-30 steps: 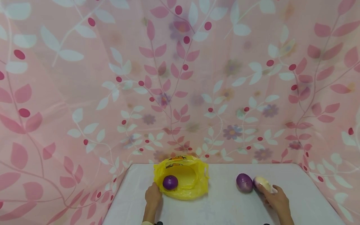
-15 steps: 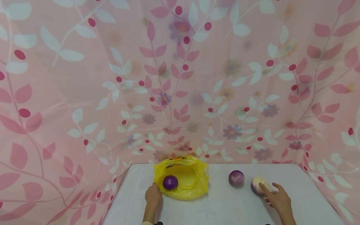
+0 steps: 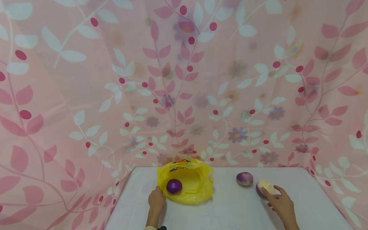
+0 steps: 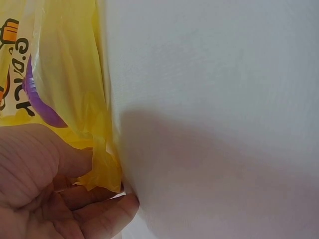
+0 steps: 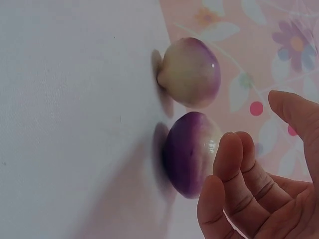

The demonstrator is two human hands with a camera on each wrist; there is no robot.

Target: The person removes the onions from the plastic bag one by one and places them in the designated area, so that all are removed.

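My left hand pinches the edge of a yellow plastic bag with its thumb and fingers, at the bag's near left corner. A glossy purple round vegetable lies at the bag's mouth. At the right, a purple-and-cream round vegetable rests on the table, with my right hand beside it. The fingertips reach its cream side, while the thumb stands well apart from it in the right wrist view. A second purple-and-cream vegetable lies just beyond, apart from the first, showing a small nub in the right wrist view.
A white cloth covers the table. Its back edge meets a pink leaf-patterned curtain, which also runs along both sides. The bag has dark printed lettering and orange figures.
The farther purple-and-cream vegetable has rolled away from the nearer one and turned over. The nearer one has turned and shifted slightly left beside my right hand. My left hand stays on the bag.
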